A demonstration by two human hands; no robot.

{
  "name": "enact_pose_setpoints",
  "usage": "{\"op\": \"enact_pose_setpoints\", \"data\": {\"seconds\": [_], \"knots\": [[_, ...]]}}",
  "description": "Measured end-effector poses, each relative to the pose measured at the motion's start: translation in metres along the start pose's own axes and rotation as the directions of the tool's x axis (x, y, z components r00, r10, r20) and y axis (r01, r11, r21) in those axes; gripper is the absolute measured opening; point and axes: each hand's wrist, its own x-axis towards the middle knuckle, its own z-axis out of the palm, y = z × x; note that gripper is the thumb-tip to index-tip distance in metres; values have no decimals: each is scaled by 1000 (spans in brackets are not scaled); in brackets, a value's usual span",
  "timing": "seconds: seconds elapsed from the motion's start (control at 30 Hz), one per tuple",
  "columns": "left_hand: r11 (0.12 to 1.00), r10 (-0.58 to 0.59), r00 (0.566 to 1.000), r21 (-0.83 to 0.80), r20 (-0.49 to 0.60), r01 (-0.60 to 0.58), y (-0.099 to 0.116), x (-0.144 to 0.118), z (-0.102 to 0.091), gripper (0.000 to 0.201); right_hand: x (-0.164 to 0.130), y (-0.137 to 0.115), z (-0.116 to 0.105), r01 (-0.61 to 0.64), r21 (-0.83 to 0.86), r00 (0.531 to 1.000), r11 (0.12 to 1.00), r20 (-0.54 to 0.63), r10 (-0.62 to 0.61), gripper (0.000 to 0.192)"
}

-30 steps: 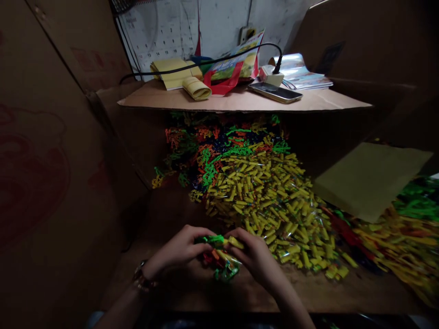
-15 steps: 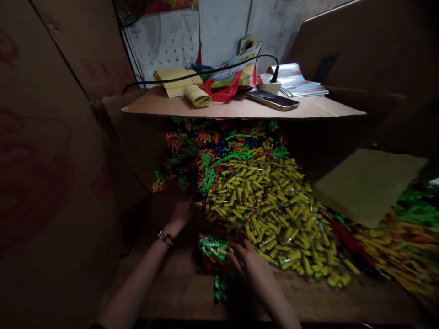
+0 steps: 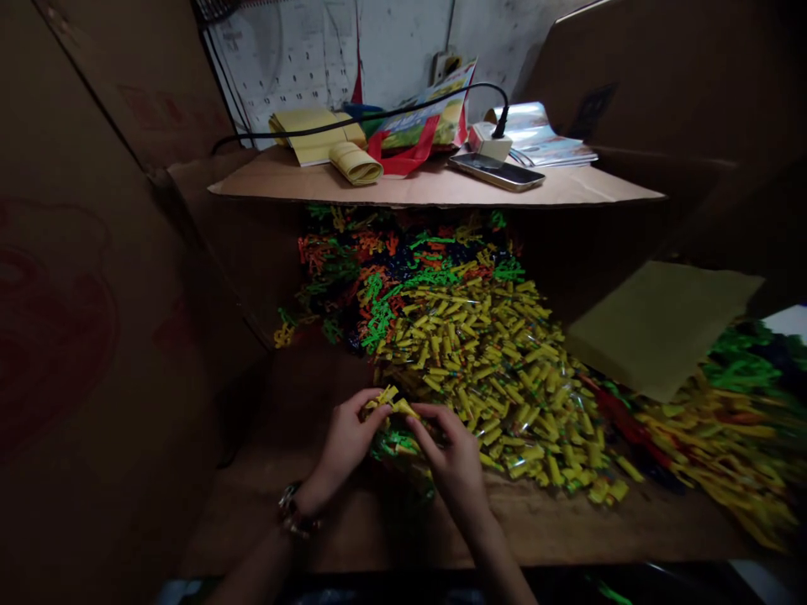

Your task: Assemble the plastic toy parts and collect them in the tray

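My left hand [image 3: 350, 435], with a bracelet at the wrist, pinches several small yellow rolled pieces [image 3: 386, 395] between thumb and fingers. Close beside it, my right hand [image 3: 452, 447] has thumb and fingertips closed on a small yellow roll [image 3: 404, 408]. The fingertips of both hands nearly meet. Beneath them lies a bundle of bright green plastic figures [image 3: 397, 443], partly hidden by my hands. A large heap of small yellow rolls [image 3: 485, 353], some in shiny clear wrap, spreads just beyond and to the right.
Green, orange and dark blue plastic figures [image 3: 384, 294] pile up behind the heap. A cardboard shelf [image 3: 283, 181] above bears a phone [image 3: 498, 171], yellow paper and a cable. At right are a yellow sheet [image 3: 665, 323] and long yellow strips [image 3: 725, 437]. Cardboard walls [image 3: 81, 336] stand around.
My left hand has come right and nearer from the dark left edge of the heap, bringing yellow pieces. My right hand has risen to meet it above the green bundle.
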Motion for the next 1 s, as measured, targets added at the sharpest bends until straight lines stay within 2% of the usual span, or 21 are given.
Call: {"op": "enact_pose_setpoints", "data": {"seconds": [0.13, 0.23, 0.3, 0.4, 0.47, 0.53, 0.6, 0.67, 0.73, 0.8, 0.83, 0.9, 1.0], "knots": [[992, -34, 994, -115, 101, 45, 8, -6, -2, 34, -1, -7, -3, 253, -228, 965, 940, -12, -262, 12], [985, -57, 982, -151, 178, 84, 9, -8, -5, 34, -3, -9, -6, 309, -328, 942, 893, -22, -334, 13], [982, -56, 974, -162, 221, 93, 8, -9, -8, 33, -3, -8, -9, 268, -294, 960, 918, 0, -280, 14], [981, -46, 948, -167, 314, 103, 4, -10, -15, 32, -3, -5, -16, 73, -96, 992, 993, 106, -62, 18], [987, -50, 911, -119, 409, 108, 2, -12, -20, 30, -3, -4, -20, -97, 31, 968, 995, 235, 87, 22], [995, -56, 876, -46, 480, 89, 3, -13, -26, 28, -3, -5, -23, -212, 92, 928, 973, 332, 170, 25], [998, -51, 848, -3, 528, 61, 5, -15, -30, 27, -3, -4, -26, -275, 128, 902, 953, 378, 209, 27], [999, -34, 834, 23, 551, 26, 8, -13, -32, 30, -5, 2, -32, -296, 143, 900, 944, 373, 226, 29], [991, 11, 865, 109, 502, -76, 8, -6, -32, 35, -8, 17, -39, -240, 24, 931, 970, 287, 224, 32], [947, 54, 941, 281, 335, -155, 3, 7, -28, 35, -14, 37, -47, -123, -269, 974, 955, 152, 168, 33], [920, 67, 967, 361, 245, -155, -2, 15, -24, 35, -19, 47, -50, -67, -429, 985, 901, 115, 128, 31], [890, 63, 989, 441, 132, -115, -13, 30, -14, 35, -29, 62, -52, -29, -577, 990, 816, 93, 102, 25], [900, 53, 987, 421, 149, -112, -29, 48, 0, 33, -42, 69, -49, -9, -653, 989, 757, 104, 101, 23]]}}
